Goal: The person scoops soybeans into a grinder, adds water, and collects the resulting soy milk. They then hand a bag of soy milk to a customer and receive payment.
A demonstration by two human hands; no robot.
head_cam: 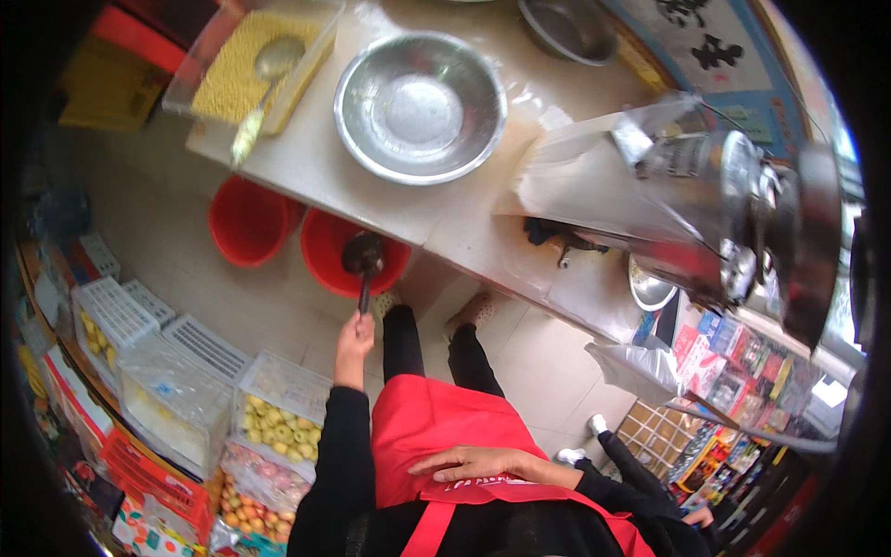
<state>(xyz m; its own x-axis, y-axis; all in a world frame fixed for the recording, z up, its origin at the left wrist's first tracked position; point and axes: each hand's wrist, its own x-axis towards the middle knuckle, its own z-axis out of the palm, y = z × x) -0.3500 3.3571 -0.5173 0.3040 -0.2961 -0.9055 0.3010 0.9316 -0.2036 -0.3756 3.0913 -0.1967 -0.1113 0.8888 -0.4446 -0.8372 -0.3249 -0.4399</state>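
Note:
My left hand (356, 333) grips the handle of a dark metal ladle (363, 255), whose bowl hangs over or in a red plastic bucket (321, 268) just below the counter's front edge. My right hand (480, 463) rests flat against my red apron (445, 407), fingers extended, holding nothing. On the counter (390, 202) stands a wide stainless steel basin (422, 111) with a little residue inside. Left of it, a clear plastic tub (306, 94) holds yellow grains, with a wrapped-handle metal ladle (280, 59) lying on them. What the bucket holds cannot be made out.
Another red bucket (249, 223) stands on the floor at the left. A metal machine (696, 174) partly draped in plastic is on the counter's right. Fruit crates (282, 425) line the lower left. Another person's legs (626, 459) show at lower right. A smaller metal bowl (571, 31) sits farther back.

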